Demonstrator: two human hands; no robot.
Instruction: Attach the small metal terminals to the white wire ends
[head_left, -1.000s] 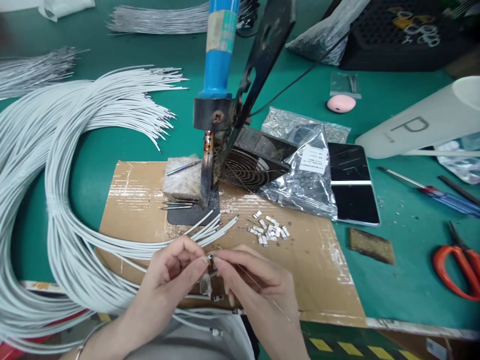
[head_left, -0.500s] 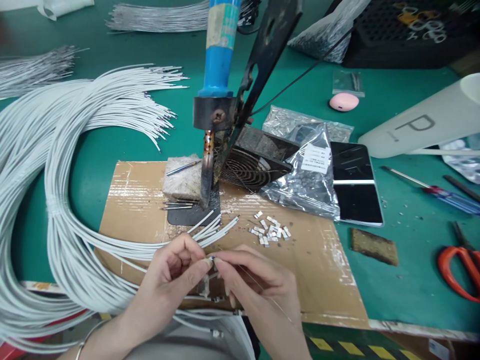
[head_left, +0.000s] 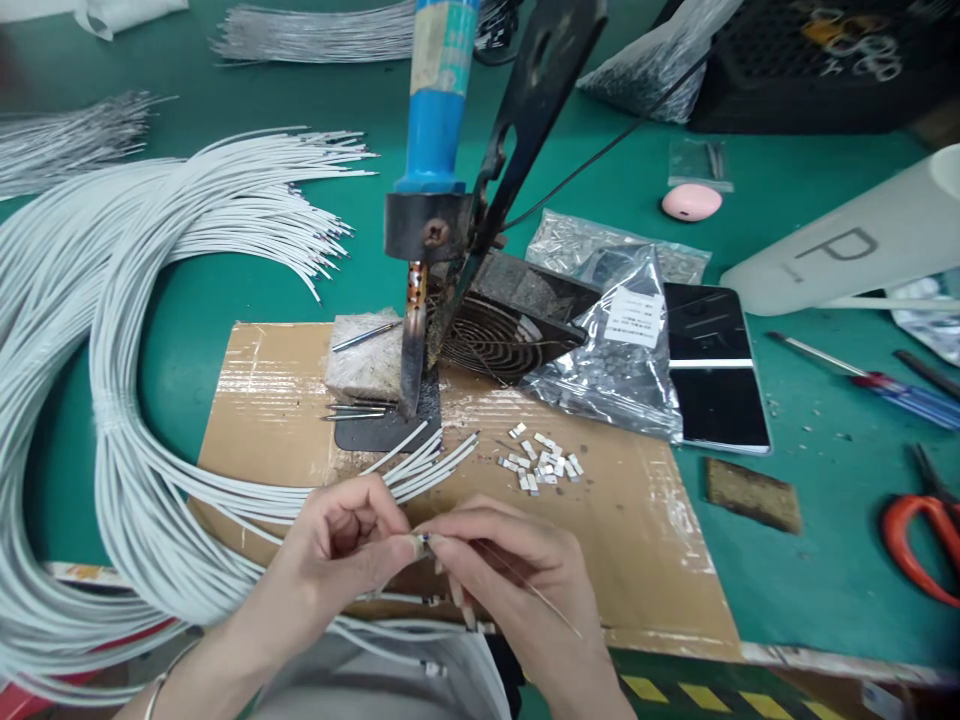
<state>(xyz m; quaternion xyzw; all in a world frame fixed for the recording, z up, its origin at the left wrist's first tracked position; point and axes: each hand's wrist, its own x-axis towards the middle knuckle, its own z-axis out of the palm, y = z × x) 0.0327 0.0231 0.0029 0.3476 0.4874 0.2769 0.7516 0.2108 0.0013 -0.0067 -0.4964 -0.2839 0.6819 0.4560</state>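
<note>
My left hand (head_left: pixel 349 545) is closed, thumb and forefinger pinching a small connector (head_left: pixel 424 539) that is mostly hidden by fingertips. From the other side, the fingertips of my right hand (head_left: pixel 517 575) meet at the same small piece. A thin solder wire (head_left: pixel 551 603) runs out of my right hand, across the palm. Just beyond the hands, white cables (head_left: pixel 420 470) end on the cardboard (head_left: pixel 630 540). Small white-and-metal connectors (head_left: pixel 544 462) lie loose on it. Above them stands a blue-handled soldering iron (head_left: pixel 436 140), tip down in a black stand (head_left: pixel 517 130).
Large looped bundles of white cable (head_left: pixel 112 420) fill the left. Behind the cardboard are a whitish block (head_left: pixel 364 370), a round-grilled black fan (head_left: pixel 495 335), a plastic bag of parts (head_left: pixel 622 370) and a phone (head_left: pixel 716 400). Rightward lie a screwdriver (head_left: pixel 885 390), red-handled scissors (head_left: pixel 911 540) and a white bottle (head_left: pixel 840 240).
Both hands have dropped slightly towards me, still fingertip to fingertip. The pale piece hanging below the left fingers is now out of sight. Things on the table stay put.
</note>
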